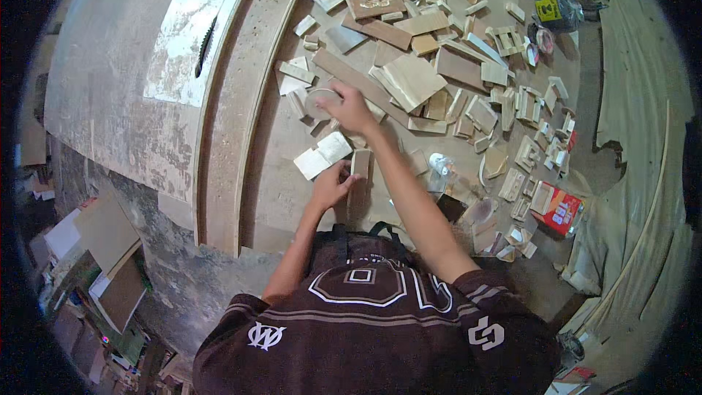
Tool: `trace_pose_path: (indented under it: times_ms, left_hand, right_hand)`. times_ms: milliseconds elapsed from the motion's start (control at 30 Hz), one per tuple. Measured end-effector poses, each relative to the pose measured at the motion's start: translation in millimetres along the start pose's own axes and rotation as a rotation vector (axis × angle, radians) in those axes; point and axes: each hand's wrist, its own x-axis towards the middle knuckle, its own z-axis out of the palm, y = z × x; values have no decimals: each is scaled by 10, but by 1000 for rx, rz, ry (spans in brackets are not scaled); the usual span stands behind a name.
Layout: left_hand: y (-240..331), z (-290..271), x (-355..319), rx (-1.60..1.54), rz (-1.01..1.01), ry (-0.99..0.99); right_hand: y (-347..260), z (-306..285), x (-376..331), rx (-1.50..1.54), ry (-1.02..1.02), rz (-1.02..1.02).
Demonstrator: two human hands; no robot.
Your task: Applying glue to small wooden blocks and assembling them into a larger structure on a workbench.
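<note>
My left hand [333,186] is low on the worktable, its fingers curled round the side of a narrow upright wooden block [360,164]. Just beyond those fingers lie two pale flat wood pieces [323,155], set edge to edge. Farther out, my right hand [352,108] reaches across from the right with its thumb and fingers closed on the rim of a round, pale, flat disc [319,103]. Whether that disc is a tape roll or something else I cannot tell. Small wood offcuts lie beside and partly under it.
A round saw blade [205,50] pokes through a metal plate at the left, with a long wooden fence [252,102] beside it. Wood scraps [409,80] heap up at the far middle. On the right are a white bottle [440,164] and a red box [557,208].
</note>
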Motion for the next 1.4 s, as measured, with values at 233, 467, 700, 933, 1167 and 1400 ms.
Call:
trace_pose_path:
  times_ms: [233,467,700,933,1167,1400]
  left_hand:
    - [6,-379,-111,-125,34,102]
    - [202,-1146,435,215,295,659]
    - [167,-1397,732,216,369,467]
    - [-287,-1315,643,-482,301,472]
    - [-221,-1052,63,-1142,316,210]
    - [-208,-694,-356,-1659,142,71]
  right_hand:
    - [92,-593,-771,168,273,406]
    - [129,-853,-1284,179,371,615]
    - [317,-883,-1470,28,473,576]
    - [-223,-693,-1483,-705,556,92]
    - [-469,-336,-1570,-495,272,163]
    - [-709,-332,-1830,-339,15,177]
